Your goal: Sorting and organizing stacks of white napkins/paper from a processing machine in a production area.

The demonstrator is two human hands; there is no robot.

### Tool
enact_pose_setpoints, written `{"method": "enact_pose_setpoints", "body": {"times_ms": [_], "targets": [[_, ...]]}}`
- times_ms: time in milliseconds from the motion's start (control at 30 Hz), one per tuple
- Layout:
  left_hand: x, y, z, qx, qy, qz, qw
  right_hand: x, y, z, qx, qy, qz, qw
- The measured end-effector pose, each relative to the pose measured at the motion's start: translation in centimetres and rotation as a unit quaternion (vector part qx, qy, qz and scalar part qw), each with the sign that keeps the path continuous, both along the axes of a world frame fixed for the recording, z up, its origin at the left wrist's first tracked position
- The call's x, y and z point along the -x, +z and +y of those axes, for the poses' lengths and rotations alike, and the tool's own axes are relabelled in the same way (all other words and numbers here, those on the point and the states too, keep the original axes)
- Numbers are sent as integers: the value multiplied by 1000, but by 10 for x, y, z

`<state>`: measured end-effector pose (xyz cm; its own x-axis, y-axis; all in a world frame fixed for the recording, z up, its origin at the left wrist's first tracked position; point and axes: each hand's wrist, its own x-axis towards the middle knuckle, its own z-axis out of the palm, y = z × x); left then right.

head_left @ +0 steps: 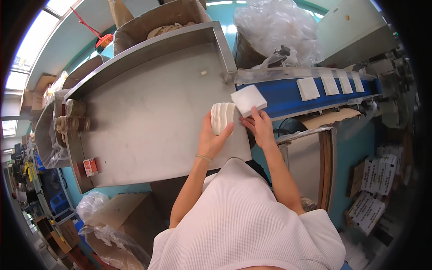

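My left hand (215, 138) is wrapped round a stack of folded white napkins (222, 116), whose layered edges face up, above the right end of the metal table. Just to its right, my right hand (260, 124) pinches a flat square stack of white napkins (249, 100) by its near edge, fingers partly hidden beneath it. The two stacks are side by side, nearly touching. Beyond them, several white napkin stacks (308, 89) lie spaced out in a row on a blue conveyor belt (284, 99).
The steel table (144, 117) has a raised rim at the back and left. A small red-and-white box (90, 167) and tape rolls (74, 118) lie at its left end. Behind stand an open carton (153, 22) and a bag of clear plastic (279, 31). A cardboard box (126, 216) sits below left.
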<state>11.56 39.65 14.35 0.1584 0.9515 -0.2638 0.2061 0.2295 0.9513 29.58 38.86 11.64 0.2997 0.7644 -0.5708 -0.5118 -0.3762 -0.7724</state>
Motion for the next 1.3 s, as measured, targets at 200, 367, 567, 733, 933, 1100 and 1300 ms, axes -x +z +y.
{"method": "enact_pose_setpoints", "body": {"times_ms": [200,367,567,733,933,1100,1300], "targets": [[-4,-10,-2,7,-3,-93,996,28,13,-4,-16,204,-86,975],[2,-9,-1,1,-21,-62,998,1,4,-10,41,98,1,994],[1,-15,0,26,-51,-147,988,35,20,-2,-20,209,-186,960],[6,-10,7,15,-34,-141,989,20,3,-4,70,194,28,978],[13,-49,18,-77,-150,-24,985,34,12,4,86,126,9,988],[-24,-30,5,-209,-156,160,952,18,-24,1,-25,-83,9,996],[-60,7,-7,-202,-210,92,952,70,-39,-87,-58,-20,-147,987]]}}
